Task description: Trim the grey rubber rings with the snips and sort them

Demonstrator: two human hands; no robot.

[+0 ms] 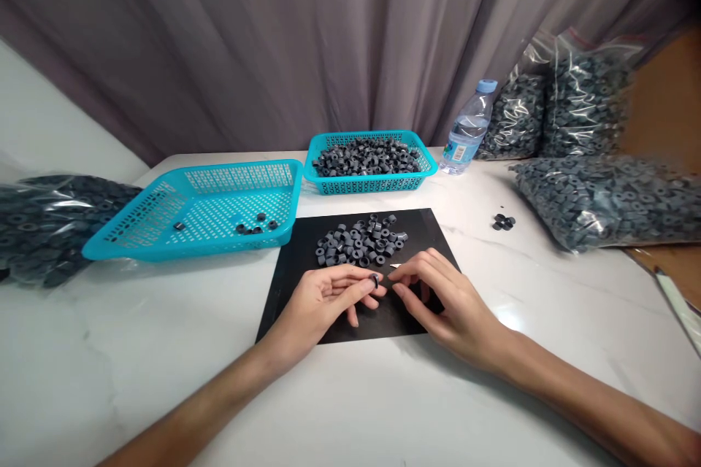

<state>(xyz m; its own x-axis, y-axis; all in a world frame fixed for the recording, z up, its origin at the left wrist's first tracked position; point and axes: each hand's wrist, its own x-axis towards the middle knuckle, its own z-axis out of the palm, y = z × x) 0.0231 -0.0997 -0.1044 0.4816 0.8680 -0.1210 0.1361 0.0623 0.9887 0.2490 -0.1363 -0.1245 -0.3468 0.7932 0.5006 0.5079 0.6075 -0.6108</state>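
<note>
My left hand [336, 295] pinches a small dark grey plastic ring [374, 281] between thumb and fingertips, above a black mat [290, 299]. Just to its right, my right hand [432, 292] has thumb and index finger curled close together near the ring, not touching it. A small pale pointed piece [395, 265] shows at the right index finger; whether the fingers grip it I cannot tell. Behind both hands, a heap of similar grey rings [358, 241] lies on the mat.
A blue basket [191, 252] at left holds several rings; another blue basket [372, 184] behind is full of them. A water bottle [466, 133] stands beside it. Bulging clear bags [607, 201] of rings lie right, another bag [55, 226] left. Small dark pieces [504, 222] lie on the white table.
</note>
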